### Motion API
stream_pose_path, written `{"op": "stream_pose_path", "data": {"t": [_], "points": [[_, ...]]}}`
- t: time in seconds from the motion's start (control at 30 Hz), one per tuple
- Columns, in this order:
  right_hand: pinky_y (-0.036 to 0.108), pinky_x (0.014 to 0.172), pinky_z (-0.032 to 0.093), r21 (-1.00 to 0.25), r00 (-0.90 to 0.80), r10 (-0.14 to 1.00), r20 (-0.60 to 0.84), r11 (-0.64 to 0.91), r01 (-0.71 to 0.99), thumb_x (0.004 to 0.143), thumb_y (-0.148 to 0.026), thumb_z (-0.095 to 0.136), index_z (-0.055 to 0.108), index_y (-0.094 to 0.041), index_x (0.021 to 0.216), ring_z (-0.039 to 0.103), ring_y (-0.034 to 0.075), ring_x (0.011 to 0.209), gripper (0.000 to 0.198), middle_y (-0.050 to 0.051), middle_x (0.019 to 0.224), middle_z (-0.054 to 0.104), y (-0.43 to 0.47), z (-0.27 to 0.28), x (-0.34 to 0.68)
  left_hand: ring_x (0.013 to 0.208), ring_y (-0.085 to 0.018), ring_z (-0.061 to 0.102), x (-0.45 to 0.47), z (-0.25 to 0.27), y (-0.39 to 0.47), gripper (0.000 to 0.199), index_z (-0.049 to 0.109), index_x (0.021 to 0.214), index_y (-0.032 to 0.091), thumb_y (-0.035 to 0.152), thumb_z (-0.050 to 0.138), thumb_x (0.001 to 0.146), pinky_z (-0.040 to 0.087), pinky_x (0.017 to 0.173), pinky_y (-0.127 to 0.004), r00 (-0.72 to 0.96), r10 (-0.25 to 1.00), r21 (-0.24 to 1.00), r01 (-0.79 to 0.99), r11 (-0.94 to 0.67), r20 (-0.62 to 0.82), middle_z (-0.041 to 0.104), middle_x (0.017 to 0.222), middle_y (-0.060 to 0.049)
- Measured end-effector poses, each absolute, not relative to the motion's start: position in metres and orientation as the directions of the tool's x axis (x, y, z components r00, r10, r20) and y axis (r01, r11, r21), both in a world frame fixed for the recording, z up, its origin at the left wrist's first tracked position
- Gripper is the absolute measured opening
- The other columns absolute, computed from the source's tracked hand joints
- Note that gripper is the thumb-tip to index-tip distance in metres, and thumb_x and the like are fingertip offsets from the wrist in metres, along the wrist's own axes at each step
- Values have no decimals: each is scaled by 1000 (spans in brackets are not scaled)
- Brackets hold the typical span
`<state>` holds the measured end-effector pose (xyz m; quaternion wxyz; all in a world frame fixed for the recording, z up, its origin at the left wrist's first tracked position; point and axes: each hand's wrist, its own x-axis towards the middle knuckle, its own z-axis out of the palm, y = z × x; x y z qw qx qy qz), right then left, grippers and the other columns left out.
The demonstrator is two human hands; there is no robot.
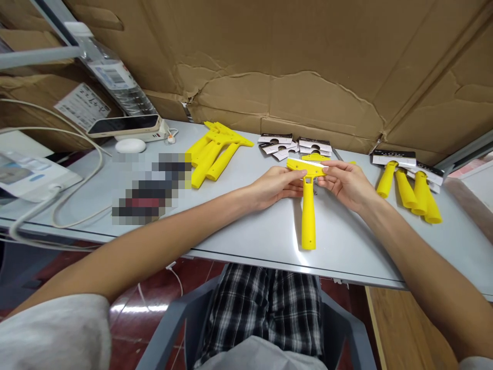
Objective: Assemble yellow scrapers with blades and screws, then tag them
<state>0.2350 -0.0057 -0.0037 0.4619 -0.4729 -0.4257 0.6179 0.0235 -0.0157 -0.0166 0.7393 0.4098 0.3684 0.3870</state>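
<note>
Between both hands is a yellow scraper (308, 210), its handle pointing toward me and a white strip along its wide head. My left hand (275, 189) grips the head's left end, with the thumb on top. The fingers of my right hand (344, 184) pinch the head's right end. Just behind the scraper, another yellow piece (316, 158) lies partly hidden near black-and-white cards (275, 139). To the right, several yellow scrapers (407, 189) with black-and-white cards (395, 158) over their heads lie in a row. More yellow scrapers (217, 149) without cards are piled on the left.
A grey table (246, 231) backs onto a cardboard wall (285, 56). At the left are a phone (125, 125), a white rounded case (131, 146), a plastic bottle (115, 74), white cables (57, 205) and a white device (34, 172). A blurred patch covers something left of centre.
</note>
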Motion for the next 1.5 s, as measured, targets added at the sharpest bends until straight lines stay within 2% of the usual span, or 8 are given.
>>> {"op": "stream_pose_path", "data": {"t": [0.17, 0.3, 0.4, 0.5, 0.73, 1.27, 1.4, 1.5], "points": [[26, 80, 67, -963, -144, 971, -190, -213, -167, 79, -17, 78, 66, -13, 117, 71, 11, 75, 40, 7, 88, 70, -9, -9, 230, 81, -18, 76, 30, -16, -26, 13, 69, 102, 13, 18, 57, 103, 60, 91, -38, 444, 871, 867, -328, 375, -209, 78, 93, -13], [27, 80, 67, -957, -174, 965, -195, -226, -183, 77, -17, 81, 66, -11, 113, 73, 12, 78, 39, 8, 92, 71, -10, -14, 226, 68, -19, 72, 31, -12, -29, 13, 63, 103, 16, 17, 50, 102, 62, 75, -39, 421, 873, 854, -333, 401, -246, 74, 85, -10], [28, 81, 67, -952, -208, 957, -203, -243, -187, 75, -19, 83, 66, -11, 112, 74, 14, 82, 41, 10, 97, 71, -11, -16, 224, 54, -12, 59, 31, -8, -30, 10, 58, 98, 18, 13, 50, 96, 51, 56, -28, 367, 891, 866, -315, 389, -267, 67, 76, -4], [27, 79, 67, -950, -212, 954, -212, -252, -185, 72, -18, 84, 65, -12, 109, 74, 14, 81, 42, 8, 98, 71, -14, -16, 222, 48, -8, 48, 32, -4, -31, 9, 54, 91, 19, 11, 50, 91, 38, 47, -22, 337, 899, 875, -294, 384, -281, 60, 70, 0], [27, 77, 67, -950, -223, 954, -200, -244, -194, 71, -20, 86, 63, -12, 109, 75, 16, 81, 45, 7, 95, 69, -18, -12, 221, 49, -6, 44, 31, -2, -32, 11, 54, 88, 20, 21, 55, 99, 32, 45, -21, 321, 912, 908, -244, 340, -256, 58, 71, 0], [26, 66, 62, -952, -327, 912, -247, -291, -95, 79, -25, 80, 58, -13, 114, 72, 15, 77, 42, 7, 90, 67, -16, -12, 222, 45, -4, 42, 30, 2, -36, 20, 54, 86, 16, 11, 46, 104, 31, 43, -19, 349, 913, 948, -154, 277, -210, 56, 70, 0], [29, 65, 62, -961, -276, 929, -247, -271, -52, 83, -31, 77, 58, -14, 114, 72, 16, 76, 40, 9, 98, 66, -15, -8, 223, 45, -4, 42, 29, 2, -34, 19, 54, 88, 17, 11, 45, 103, 30, 43, -19, 347, 913, 950, -141, 279, -217, 55, 69, 1], [30, 60, 59, -983, -155, 972, -178, -170, 64, 87, -37, 71, 60, -15, 114, 71, 16, 75, 37, 11, 109, 66, -8, -5, 232, 46, -5, 42, 28, 2, -30, 17, 52, 89, 18, 11, 45, 103, 30, 42, -19, 312, 922, 948, -143, 283, -228, 56, 69, 1]]}}
